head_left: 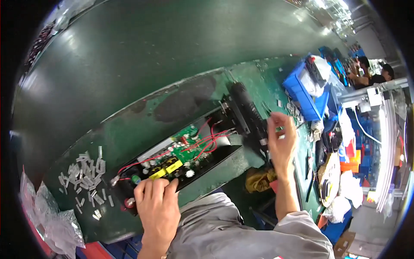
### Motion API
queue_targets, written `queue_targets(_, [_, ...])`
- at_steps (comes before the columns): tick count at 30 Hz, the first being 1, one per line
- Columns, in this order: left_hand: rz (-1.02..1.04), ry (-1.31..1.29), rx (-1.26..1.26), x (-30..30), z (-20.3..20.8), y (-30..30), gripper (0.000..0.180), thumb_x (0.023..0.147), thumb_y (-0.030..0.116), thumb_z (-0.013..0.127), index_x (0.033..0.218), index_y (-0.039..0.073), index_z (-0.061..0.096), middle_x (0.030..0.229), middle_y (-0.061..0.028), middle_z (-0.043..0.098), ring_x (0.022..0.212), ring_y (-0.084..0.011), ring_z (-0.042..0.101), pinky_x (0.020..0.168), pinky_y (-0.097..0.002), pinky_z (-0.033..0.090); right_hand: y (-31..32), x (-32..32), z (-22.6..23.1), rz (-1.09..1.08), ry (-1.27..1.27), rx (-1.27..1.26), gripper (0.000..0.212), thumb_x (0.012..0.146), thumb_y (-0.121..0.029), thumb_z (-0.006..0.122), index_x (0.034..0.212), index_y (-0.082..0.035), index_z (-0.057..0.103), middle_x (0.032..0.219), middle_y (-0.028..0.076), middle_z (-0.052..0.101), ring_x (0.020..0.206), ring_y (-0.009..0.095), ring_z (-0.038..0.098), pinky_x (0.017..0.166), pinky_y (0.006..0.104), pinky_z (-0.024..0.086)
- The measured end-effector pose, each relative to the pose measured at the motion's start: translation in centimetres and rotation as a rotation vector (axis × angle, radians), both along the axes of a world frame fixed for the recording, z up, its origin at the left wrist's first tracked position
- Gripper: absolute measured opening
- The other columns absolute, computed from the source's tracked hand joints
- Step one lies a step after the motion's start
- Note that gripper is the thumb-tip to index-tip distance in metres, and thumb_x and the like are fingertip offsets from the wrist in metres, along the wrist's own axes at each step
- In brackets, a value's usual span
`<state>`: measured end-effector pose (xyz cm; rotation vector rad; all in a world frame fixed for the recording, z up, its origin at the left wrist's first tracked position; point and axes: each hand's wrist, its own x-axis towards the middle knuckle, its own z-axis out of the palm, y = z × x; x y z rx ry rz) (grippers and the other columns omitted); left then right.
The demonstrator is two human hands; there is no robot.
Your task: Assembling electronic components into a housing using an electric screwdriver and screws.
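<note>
An open black electronics case (pixel 208 169) lies at a slant on the green bench. Inside sit a green circuit board (pixel 188 146), yellow-wrapped transformers (pixel 166 169) and looping red wires (pixel 210 141). My left hand (pixel 158 199) has its fingers bent over the near wall of the case, at its left end; the thumb is hidden. Across the case's right end rests a long black part (pixel 246 113). My right hand (pixel 282 140) is raised just right of this part, thumb and forefinger curled together. Whatever may be between those fingertips is too small to make out.
Small pale strips (pixel 88 175) lie in a loose pile at left, near clear plastic bags (pixel 60 220). A blue bin (pixel 297 86) with bagged parts stands at right, with scattered bits (pixel 294 111) before it. A green surface (pixel 172 39) extends beyond the bench edge. People (pixel 375 75) work far right.
</note>
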<state>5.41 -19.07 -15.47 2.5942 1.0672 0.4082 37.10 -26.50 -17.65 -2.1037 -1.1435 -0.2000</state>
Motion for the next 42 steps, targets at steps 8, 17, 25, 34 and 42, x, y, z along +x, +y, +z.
queue_targets(8, [0.002,-0.465,-0.058,-0.7,1.7,-2.4,0.033,0.081,0.007,0.078,0.113,0.008,0.070,0.104,-0.0073,0.063,0.097,-0.0305,0.062,0.084,-0.0433,0.052,-4.0,10.9,-2.1,-0.003,-0.085,-0.192,0.017,0.094,-0.009,0.069,0.109,-0.002,0.071,0.104,0.015,0.071,0.092,0.029,0.069,0.082,0.0366,0.054])
queue_targets(17, [0.091,-1.067,-1.405,-3.9,4.5,-2.7,0.039,0.112,0.031,0.044,0.117,0.000,0.066,0.089,-0.0001,0.054,0.070,-0.0099,0.043,0.066,-0.0254,0.041,4.3,-12.1,9.2,1.173,-0.393,0.084,0.039,0.068,-0.004,0.081,0.106,-0.009,0.071,0.104,0.006,0.063,0.093,0.025,0.062,0.078,0.0375,0.053])
queue_targets(25, [0.185,-1.082,-1.439,-10.2,2.6,-3.4,0.016,0.100,0.012,0.068,0.111,0.000,0.072,0.088,0.0011,0.067,0.070,-0.0048,0.054,0.060,-0.0231,0.044,8.8,-19.4,9.1,1.684,-0.477,0.193,0.045,0.067,-0.014,0.078,0.112,-0.009,0.076,0.109,0.002,0.067,0.091,0.018,0.065,0.074,0.0304,0.053])
queue_targets(34, [0.818,-1.163,-0.971,-16.5,-1.5,-7.2,0.027,0.105,0.013,0.057,0.122,-0.005,0.067,0.108,-0.0100,0.072,0.088,-0.0143,0.068,0.073,-0.0277,0.056,14.9,-30.1,5.4,1.768,-0.287,-0.067,0.036,0.074,-0.004,0.071,0.110,-0.005,0.067,0.096,0.007,0.062,0.096,0.024,0.062,0.081,0.0369,0.051])
queue_targets(42, [0.908,-1.056,-0.680,-16.3,-2.6,-7.9,0.024,0.103,0.010,0.059,0.099,-0.011,0.071,0.122,-0.0139,0.069,0.096,-0.0174,0.066,0.077,-0.0299,0.059,17.4,-37.9,-1.3,1.984,-0.527,0.099,0.005,0.075,-0.014,0.067,0.072,-0.011,0.069,0.085,0.003,0.064,0.093,0.021,0.064,0.071,0.0338,0.056])
